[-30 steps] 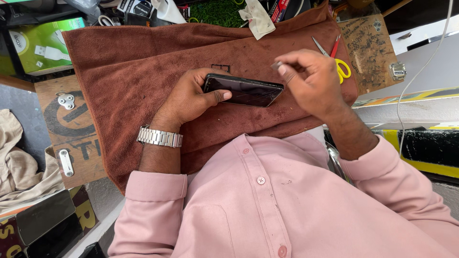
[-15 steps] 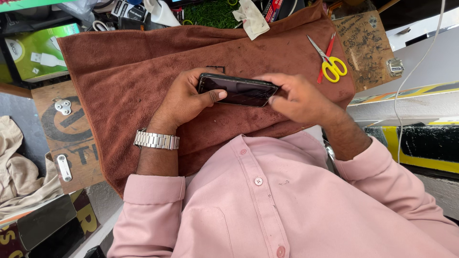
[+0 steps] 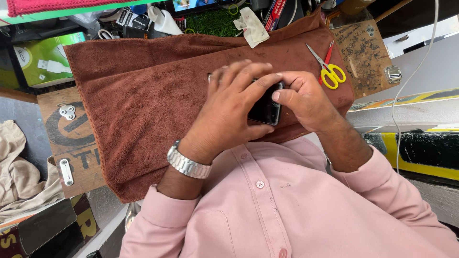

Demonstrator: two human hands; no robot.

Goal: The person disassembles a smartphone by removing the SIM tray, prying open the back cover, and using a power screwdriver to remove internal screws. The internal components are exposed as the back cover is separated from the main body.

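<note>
A black smartphone [image 3: 264, 109] is held over the middle of the brown towel [image 3: 143, 95] spread on the counter [image 3: 366, 52]. Most of it is covered, so its long axis cannot be fixed with certainty; the exposed end points toward the person's chest. The visible face is glossy, flat and dark, with rounded corners. The left hand [image 3: 229, 107] is laid across the phone with fingers spread and curled over it, gripping it. The right hand [image 3: 303, 98] is closed on the phone's right edge, thumb pressed to the glass. The towel is a soft, napped fabric. Yellow-handled scissors [image 3: 330, 71] are seen near the towel's far right corner.
</note>
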